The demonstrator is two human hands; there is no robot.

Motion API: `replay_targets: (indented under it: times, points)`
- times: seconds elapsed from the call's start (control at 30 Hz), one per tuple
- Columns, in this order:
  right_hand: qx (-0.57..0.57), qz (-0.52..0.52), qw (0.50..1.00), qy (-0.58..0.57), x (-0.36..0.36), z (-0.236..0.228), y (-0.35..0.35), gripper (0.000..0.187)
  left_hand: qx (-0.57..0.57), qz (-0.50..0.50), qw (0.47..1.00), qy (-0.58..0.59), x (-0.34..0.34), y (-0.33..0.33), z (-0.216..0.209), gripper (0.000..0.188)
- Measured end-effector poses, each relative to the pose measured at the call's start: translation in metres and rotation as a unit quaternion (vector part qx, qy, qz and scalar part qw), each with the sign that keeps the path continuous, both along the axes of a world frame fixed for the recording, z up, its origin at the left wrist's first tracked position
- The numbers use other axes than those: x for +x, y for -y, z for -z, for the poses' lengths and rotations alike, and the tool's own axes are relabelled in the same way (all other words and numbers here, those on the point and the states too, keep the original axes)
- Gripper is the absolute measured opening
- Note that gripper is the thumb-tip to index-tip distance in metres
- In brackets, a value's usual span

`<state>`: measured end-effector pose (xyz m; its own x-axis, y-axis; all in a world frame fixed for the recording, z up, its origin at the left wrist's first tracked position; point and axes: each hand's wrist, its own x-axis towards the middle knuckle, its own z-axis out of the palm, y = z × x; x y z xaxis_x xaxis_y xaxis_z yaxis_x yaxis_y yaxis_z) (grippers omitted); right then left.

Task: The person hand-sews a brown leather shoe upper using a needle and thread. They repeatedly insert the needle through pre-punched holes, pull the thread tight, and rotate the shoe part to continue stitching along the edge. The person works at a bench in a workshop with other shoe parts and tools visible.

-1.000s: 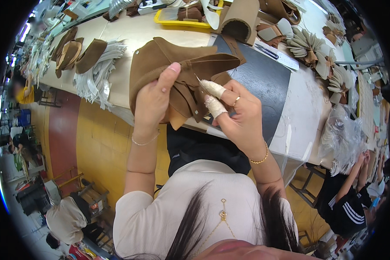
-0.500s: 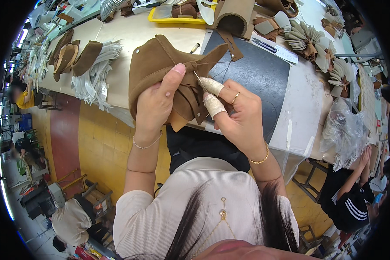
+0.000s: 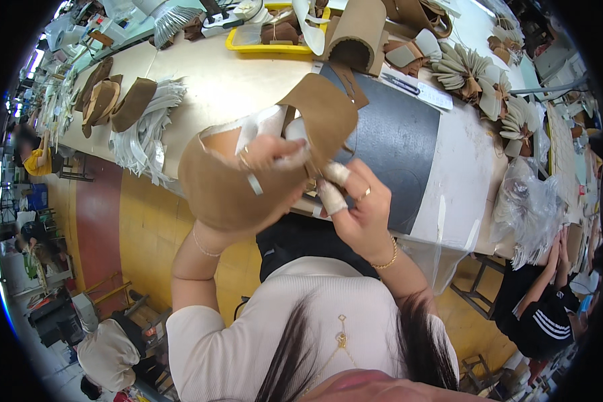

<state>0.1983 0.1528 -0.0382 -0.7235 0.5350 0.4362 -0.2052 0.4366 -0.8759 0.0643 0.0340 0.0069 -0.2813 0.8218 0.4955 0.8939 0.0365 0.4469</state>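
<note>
A brown suede shoe upper (image 3: pixel 214 181) is held up in front of me, turned so its opening with pale lining shows. My left hand (image 3: pixel 271 153) grips it, the fingers reaching inside the opening and partly blurred, the palm underneath. Close to its right edge, my right hand (image 3: pixel 362 208) pinches thumb and forefinger together, both wrapped in pale tape. A thin needle shows faintly at those fingertips, against the upper's edge; its thread is hard to make out.
A dark cutting mat (image 3: pixel 402 154) lies on the table under a pen and a white ruler (image 3: pixel 435 97). Behind stand a yellow tray (image 3: pixel 275 48) and a brown foam roll (image 3: pixel 358 33). Bundled shoe parts (image 3: pixel 462 70) sit at right, white strips (image 3: pixel 144 137) at left. Other people work nearby.
The shoe upper has been turned over and lowered, so its lined inside now shows. My left fingers have gone into the opening. My right hand has moved slightly down, still pinching the needle.
</note>
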Motion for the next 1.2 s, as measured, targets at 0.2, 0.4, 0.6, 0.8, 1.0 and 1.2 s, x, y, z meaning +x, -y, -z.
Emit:
replay_targets:
  times: [0.2, 0.4, 0.6, 0.8, 1.0, 1.2]
  points:
    - [0.049, 0.026, 0.992, -0.112, 0.009, 0.033, 0.004, 0.021, 0.095, 0.182, 0.966, -0.158, 0.000, 0.001, -0.001, 0.032]
    - [0.102, -0.036, 0.983, -0.148, 0.019, 0.049, 0.000, 0.023, 0.121, 0.179, 0.958, -0.191, 0.008, 0.005, 0.004, 0.034]
    - [0.130, -0.043, 0.978, -0.156, 0.018, 0.046, 0.003, 0.022, 0.145, 0.175, 0.950, -0.212, 0.011, 0.002, 0.004, 0.036]
    - [0.124, -0.047, 0.981, -0.141, 0.018, 0.043, 0.002, 0.020, 0.170, 0.178, 0.941, -0.231, 0.011, -0.001, 0.007, 0.035]
    - [0.082, -0.033, 0.992, -0.090, 0.026, 0.037, 0.000, 0.019, 0.211, 0.192, 0.930, -0.231, 0.015, -0.007, 0.011, 0.032]
    - [0.043, -0.016, 0.998, -0.035, 0.039, 0.033, -0.001, 0.018, 0.231, 0.179, 0.929, -0.227, 0.027, -0.016, 0.018, 0.036]
